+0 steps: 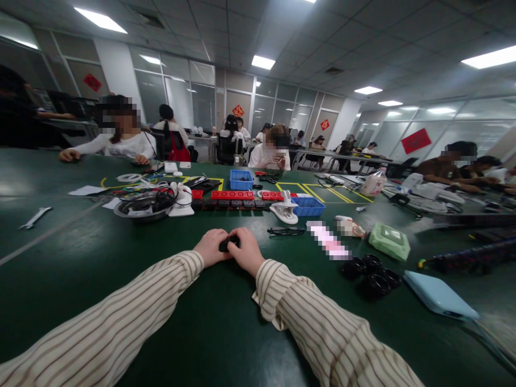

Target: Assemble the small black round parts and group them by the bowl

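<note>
On the green table (pixel 100 317), a wrench (pixel 36 218) lies off to the left. A metal bowl (pixel 139 216) holds a dark tangle (pixel 159 200), probably cables, though it is hard to make out. Red strips (pixel 233 194) form a row right of it, one blue bin (pixel 242 181) behind them. Farther right sit a green packet (pixel 389 243) and a pale blue box (pixel 441 296).

No lettering can be read — the red diamond signs (pixel 324 124) on the far wall panels (pixel 331 115) bear marks too small to decipher.
</note>
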Available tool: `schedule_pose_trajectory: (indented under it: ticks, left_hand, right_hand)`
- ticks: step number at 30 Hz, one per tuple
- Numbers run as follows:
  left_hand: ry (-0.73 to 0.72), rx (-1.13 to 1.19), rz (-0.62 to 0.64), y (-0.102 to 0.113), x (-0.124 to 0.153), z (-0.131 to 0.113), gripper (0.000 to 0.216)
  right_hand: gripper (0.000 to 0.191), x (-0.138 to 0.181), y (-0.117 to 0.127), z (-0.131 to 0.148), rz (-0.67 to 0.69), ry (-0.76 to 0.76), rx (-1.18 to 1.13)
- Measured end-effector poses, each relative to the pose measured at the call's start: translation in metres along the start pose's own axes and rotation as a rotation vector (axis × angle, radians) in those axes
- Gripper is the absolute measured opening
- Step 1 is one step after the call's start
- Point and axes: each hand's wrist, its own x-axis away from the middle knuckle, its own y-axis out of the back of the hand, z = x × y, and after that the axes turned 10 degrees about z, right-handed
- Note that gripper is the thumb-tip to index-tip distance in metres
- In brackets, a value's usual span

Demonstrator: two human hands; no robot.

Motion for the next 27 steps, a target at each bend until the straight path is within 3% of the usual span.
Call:
schedule_pose_trajectory:
  ticks: [10, 16, 27]
  left_hand:
    - [-0.079, 0.057, 0.005, -0.0032, 0.0, 0.0031, 0.034]
    - [-0.025, 0.066, -0.039, -0.0012, 0.0003, 0.0002, 0.049]
    - [-0.02, 0.021, -0.029, 0.0011, -0.0001, -0.0006, 0.032]
  right_hand:
    - [0.018, 0.0027, 0.0018, 0.0028, 0.002, -0.03, 0.034]
    - [0.036, 0.0023, -0.0012, 0.0004, -0.036, -0.117, 0.018]
    - [0.017, -0.0002, -0.0015, 0.0001, -0.02, -0.09, 0.067]
